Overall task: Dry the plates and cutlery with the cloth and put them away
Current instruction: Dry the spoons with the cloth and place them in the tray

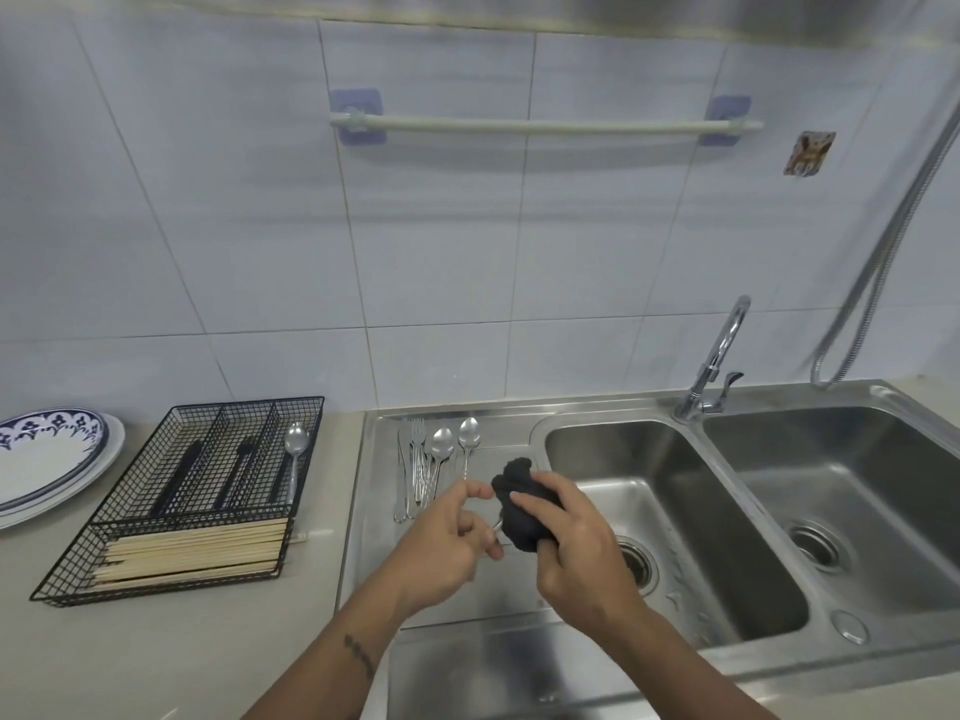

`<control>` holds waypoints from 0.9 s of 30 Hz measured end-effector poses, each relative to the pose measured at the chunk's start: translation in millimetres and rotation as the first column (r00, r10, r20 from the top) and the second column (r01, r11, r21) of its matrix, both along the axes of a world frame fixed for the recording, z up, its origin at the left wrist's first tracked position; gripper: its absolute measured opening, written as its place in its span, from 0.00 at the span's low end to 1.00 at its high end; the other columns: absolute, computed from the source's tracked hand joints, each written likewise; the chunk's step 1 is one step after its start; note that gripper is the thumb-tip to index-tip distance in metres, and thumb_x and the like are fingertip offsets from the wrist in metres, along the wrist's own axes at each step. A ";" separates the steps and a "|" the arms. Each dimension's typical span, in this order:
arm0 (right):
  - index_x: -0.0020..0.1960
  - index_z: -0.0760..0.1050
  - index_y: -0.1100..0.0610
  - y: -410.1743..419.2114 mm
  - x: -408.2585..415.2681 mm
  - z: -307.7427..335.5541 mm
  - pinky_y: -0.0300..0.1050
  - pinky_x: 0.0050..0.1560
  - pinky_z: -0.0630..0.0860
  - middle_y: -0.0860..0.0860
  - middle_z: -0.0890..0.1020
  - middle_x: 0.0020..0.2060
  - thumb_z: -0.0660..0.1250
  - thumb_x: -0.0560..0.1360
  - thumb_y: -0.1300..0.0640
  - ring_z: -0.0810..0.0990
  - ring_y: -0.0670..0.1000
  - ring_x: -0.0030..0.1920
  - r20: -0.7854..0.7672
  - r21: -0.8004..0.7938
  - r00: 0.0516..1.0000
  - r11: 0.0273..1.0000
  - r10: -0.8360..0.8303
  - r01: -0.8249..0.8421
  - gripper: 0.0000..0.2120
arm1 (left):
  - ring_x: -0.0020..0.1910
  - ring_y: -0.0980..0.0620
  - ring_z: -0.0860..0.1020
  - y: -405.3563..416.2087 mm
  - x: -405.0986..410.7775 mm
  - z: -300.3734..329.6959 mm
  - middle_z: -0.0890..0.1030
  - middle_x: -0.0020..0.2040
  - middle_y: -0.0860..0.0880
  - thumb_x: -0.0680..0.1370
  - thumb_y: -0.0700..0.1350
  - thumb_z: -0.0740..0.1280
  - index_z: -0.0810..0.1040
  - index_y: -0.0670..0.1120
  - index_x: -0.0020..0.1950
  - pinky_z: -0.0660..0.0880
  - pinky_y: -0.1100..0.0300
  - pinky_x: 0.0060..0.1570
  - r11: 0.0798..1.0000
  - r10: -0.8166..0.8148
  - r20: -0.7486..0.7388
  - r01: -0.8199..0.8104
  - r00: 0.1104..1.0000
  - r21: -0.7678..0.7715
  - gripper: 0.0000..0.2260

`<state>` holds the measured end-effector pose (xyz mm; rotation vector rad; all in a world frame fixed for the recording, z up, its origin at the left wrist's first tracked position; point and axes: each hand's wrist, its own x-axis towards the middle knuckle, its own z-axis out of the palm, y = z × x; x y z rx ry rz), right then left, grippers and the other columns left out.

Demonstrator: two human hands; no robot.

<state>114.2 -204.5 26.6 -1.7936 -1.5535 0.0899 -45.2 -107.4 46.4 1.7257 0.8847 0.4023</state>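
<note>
The right hand point(576, 537) has its fingers curled round a bunched dark cloth point(522, 511), wrapping it over one end of a piece of cutlery point(497, 523). Only a sliver of metal shows between the hands, so I cannot tell if it is a spoon or a fork. The left hand point(447, 537) pinches its other end, thumb and forefinger closed narrow.

Just beyond the left fingertips, more spoons and forks point(431, 465) lie on the steel draining board point(374, 511). Well to the left of the fingers sits the black wire cutlery tray point(62, 579), one spoon point(295, 449) in it, with plates point(57, 459) stacked further left.

The grip looks slight. I would guess wet metal could slip from that pinch and drop into the sink basin point(727, 511) beside the right hand.
</note>
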 end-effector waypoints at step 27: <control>0.71 0.73 0.54 13.5 -22.7 -1.2 0.52 0.70 0.65 0.55 0.69 0.72 0.61 0.68 0.68 0.69 0.57 0.69 0.082 -0.134 0.994 0.988 -0.069 0.079 0.31 | 0.33 0.45 0.81 18.0 31.0 -4.1 0.79 0.29 0.45 0.74 0.30 0.64 0.77 0.37 0.43 0.82 0.54 0.34 0.514 0.729 0.121 -0.422 0.674 -0.747 0.04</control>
